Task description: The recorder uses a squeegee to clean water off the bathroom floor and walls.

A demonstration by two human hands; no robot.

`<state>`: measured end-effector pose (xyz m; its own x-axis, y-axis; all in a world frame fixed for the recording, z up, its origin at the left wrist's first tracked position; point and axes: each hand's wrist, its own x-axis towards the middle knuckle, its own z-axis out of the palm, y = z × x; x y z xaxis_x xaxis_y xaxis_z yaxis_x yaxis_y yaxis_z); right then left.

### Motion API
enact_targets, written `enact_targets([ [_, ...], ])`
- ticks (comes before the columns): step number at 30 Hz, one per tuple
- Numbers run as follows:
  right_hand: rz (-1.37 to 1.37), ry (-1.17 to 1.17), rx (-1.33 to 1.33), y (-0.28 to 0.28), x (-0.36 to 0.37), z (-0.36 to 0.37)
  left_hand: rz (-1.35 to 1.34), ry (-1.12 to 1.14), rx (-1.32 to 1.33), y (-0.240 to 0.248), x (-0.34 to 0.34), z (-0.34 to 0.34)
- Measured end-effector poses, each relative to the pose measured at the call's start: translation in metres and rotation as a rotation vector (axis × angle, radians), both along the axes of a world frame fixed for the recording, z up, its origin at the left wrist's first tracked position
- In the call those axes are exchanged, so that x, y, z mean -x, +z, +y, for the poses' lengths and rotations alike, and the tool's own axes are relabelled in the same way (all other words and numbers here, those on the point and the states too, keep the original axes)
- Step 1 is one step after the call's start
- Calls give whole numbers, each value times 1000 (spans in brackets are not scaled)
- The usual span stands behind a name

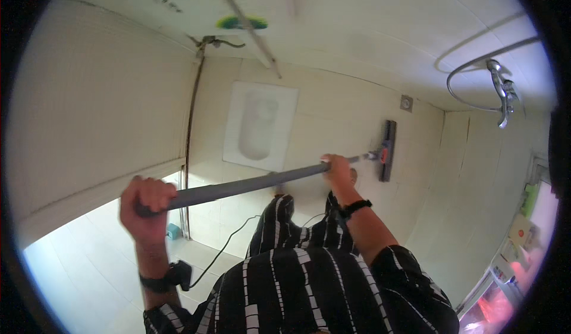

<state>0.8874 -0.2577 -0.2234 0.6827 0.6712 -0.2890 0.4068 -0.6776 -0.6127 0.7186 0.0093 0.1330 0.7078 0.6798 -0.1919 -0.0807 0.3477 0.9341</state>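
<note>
A long-handled floor brush (256, 184) with a grey pole slants across the middle of the view. Its dark, narrow head (388, 151) with an orange-red joint lies on the tiled floor at the right; whether its edge has bristles or a rubber blade is hard to make out. My left hand (146, 206) wraps round the pole's near end at the left. Farther down the pole, my right hand (338, 170) is closed round it. Both wrists carry black bands, and a dark cable (229, 243) hangs from the left one.
A white squat toilet (260, 126) is set in the floor ahead. Right of it is a floor drain (406, 103). A tap (502, 93) with a hose is on the right wall. A rod (247, 27) slants down at the top. Bright bags and packages (505, 286) lie lower right.
</note>
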Motion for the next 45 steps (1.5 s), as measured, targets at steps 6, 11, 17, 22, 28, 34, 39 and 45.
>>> enact_targets([
  [6, 79, 225, -53, 46, 100, 179, -84, 184, -39, 67, 141, 107],
  [11, 135, 339, -251, 98, 160, 277, 160, 653, -402, 139, 232, 146],
  [17, 200, 397, -325, 143, 192, 313, 217, 1228, -750, 163, 236, 130],
  [22, 76, 346, -391, 136, 177, 286, -254, -92, -232, 154, 315, 166],
  [28, 4, 173, -259, 103, 83, 196, -294, 242, -114, 28, 205, 121],
  [34, -251, -44, 57, 41, -32, 91, -183, -22, -38, -55, 62, 81],
  [39, -245, -340, 107, 12, -101, 21, -124, -229, 32, -85, -58, 46],
  [45, -221, -306, 147, 0, -136, 41, -64, -114, 172, -85, -120, 51],
])
